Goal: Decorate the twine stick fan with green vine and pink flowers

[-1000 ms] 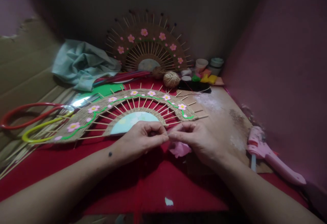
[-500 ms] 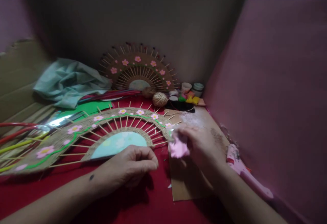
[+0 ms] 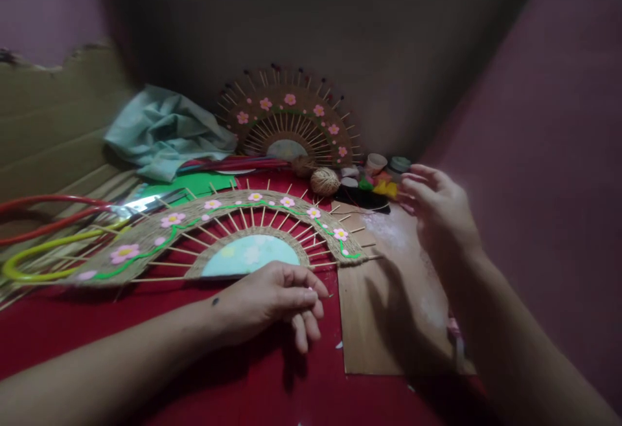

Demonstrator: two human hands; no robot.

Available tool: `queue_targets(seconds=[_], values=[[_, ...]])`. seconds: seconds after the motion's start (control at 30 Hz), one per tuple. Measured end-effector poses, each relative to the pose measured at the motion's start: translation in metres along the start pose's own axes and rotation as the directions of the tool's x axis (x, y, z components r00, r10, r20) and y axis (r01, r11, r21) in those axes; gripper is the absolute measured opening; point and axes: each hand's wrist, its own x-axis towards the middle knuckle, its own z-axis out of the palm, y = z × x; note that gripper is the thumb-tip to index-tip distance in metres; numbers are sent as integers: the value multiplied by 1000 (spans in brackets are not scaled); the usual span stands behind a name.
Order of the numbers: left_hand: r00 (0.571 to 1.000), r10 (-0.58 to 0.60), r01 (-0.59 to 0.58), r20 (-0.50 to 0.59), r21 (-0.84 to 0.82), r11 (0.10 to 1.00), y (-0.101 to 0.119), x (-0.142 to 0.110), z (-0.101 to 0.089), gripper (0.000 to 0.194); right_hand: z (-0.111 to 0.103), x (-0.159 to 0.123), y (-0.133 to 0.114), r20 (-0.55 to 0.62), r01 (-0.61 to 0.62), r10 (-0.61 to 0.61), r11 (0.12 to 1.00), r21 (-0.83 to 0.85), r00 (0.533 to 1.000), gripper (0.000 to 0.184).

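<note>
In front of me lies a half-round fan [image 3: 233,215] of twine woven over thin sticks, with pink flowers, a green wavy line and a pale blue centre. My left hand [image 3: 286,303] is just below its front edge; thumb and forefinger pinch a tiny pink bit of clay [image 3: 311,289], the other fingers loosely curled. My right hand [image 3: 442,212] is raised at the back right, its fingers apart, beside yellow clay packets [image 3: 385,188]. Something pink shows just under its fingertips, partly hidden.
A similar fan [image 3: 291,112] leans on the back wall. A twine ball [image 3: 325,181], small tubs [image 3: 376,164] and a black object stand before it. Red-handled scissors [image 3: 140,206] and light-blue cloth [image 3: 168,131] are left; a brown board [image 3: 369,322] lies on the red surface [image 3: 262,374].
My right hand has carried the pink packet away from the fan's right end to the back right, and its fingers have spread. My left hand's lower fingers have loosened. The view has shifted.
</note>
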Motion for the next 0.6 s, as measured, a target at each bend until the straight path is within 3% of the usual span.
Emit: queue_targets(seconds=[0.1, 0.2, 0.43, 0.6], values=[[998, -55, 56, -30, 22, 998, 2, -2, 0, 20, 8, -50, -17, 91, 12, -25, 990, 138, 996, 22], [992, -82, 87, -90, 50, 995, 5, -4, 1, 26, 5, -74, -22, 89, 56, -66, 993, 108, 994, 20], [998, 35, -29, 52, -115, 993, 12, -7, 3, 16, -10, -68, -7, -9, 31, -31, 999, 18, 999, 13], [998, -11, 18, 66, -103, 994, 11, -8, -2, 9, -9, -73, 2, 4, -17, 17, 998, 62, 1000, 13]])
